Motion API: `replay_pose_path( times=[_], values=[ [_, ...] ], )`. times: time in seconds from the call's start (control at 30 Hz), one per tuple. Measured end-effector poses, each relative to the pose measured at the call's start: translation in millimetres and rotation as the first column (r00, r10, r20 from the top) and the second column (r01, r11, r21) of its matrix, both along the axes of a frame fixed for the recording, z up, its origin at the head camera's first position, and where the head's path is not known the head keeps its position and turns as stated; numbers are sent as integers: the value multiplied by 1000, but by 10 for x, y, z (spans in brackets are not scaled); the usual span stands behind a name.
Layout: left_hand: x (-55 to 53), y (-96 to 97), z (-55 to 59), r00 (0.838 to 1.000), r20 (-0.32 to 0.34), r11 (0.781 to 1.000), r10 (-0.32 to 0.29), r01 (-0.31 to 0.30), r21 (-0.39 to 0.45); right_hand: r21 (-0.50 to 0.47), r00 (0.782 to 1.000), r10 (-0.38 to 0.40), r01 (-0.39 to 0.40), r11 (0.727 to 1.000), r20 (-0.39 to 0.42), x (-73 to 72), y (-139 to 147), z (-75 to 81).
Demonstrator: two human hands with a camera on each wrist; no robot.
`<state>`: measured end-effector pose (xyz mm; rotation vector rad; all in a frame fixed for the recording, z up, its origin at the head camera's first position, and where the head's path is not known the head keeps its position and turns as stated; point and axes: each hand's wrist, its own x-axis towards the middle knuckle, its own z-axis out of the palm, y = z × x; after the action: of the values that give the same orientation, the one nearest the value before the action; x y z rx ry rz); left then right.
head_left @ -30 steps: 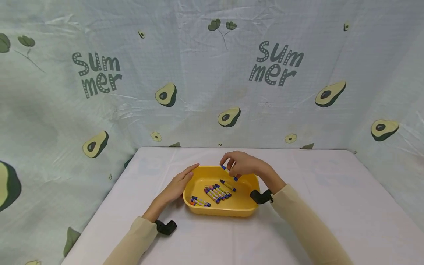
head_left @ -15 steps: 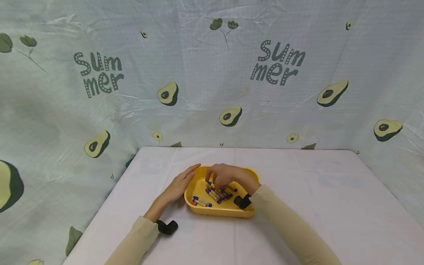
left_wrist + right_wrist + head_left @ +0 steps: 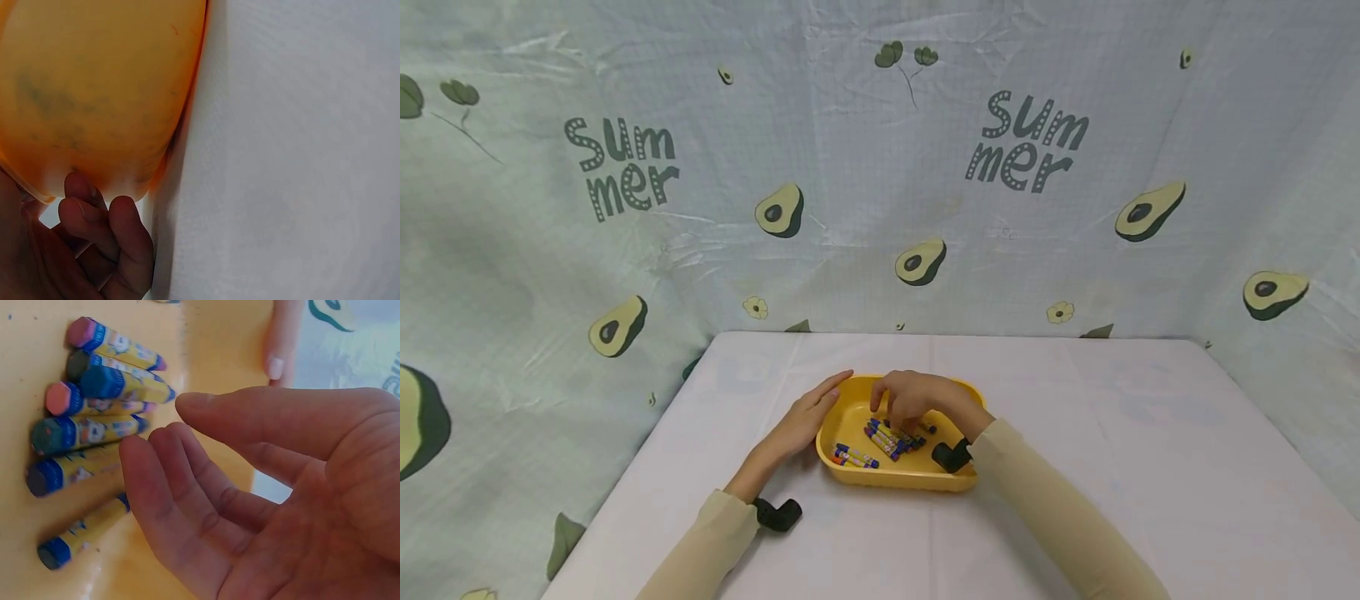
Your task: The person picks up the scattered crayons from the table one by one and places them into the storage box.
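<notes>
A yellow plastic tray (image 3: 902, 481) holds several crayons with yellow wrappers and mostly blue ends. My left hand (image 3: 805, 417) grips its left side, thumb over the rim and bent fingers (image 3: 128, 231) against the outer wall. Over the middle of the tray, my right hand (image 3: 913, 396) has its thumb and fingers apart with nothing between them. Just beyond its thumb tip, a blue crayon (image 3: 128, 384) lies slanted on top of a row of crayons, among them a pink-ended crayon (image 3: 115, 344) and a green-ended crayon (image 3: 87, 433). In the head view the right hand hides part of this row.
Some other crayons (image 3: 855, 456) lie together in the tray's near left corner. One separate crayon (image 3: 81, 531) lies beside the row. The tray stands on a white-covered table (image 3: 1060, 467), with an avocado-printed cloth (image 3: 850, 150) hanging behind.
My right hand has brought a blue-ended crayon down and left from above the tray's far edge and let it go on the row. My left hand stays at the rim.
</notes>
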<state>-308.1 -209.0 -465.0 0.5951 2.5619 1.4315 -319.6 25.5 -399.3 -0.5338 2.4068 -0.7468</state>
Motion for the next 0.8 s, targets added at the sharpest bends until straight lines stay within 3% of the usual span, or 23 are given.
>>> replay_pose_path(
  times=[0.23, 0.47, 0.6, 0.73, 0.8],
  values=[
    [30, 2, -39, 1000, -7, 1000, 8, -8, 0, -31, 1000, -14, 13, 999, -12, 57, 104, 133],
    [49, 3, -44, 999, -1, 999, 46, -46, -10, -42, 996, -19, 15, 999, -90, 92, 333, 251],
    [65, 0, -41, 998, -9, 997, 54, -54, -50, -29, 989, -45, 41, 999, -138, 142, 626, 319],
    [68, -32, -8, 996, -51, 986, 69, -76, -149, -22, 979, -95, 92, 996, -182, 181, 1034, 441],
    [55, -65, 24, 997, -35, 980, 75, -80, -184, -27, 972, -122, 119, 993, -200, 202, 1276, 498]
  ],
)
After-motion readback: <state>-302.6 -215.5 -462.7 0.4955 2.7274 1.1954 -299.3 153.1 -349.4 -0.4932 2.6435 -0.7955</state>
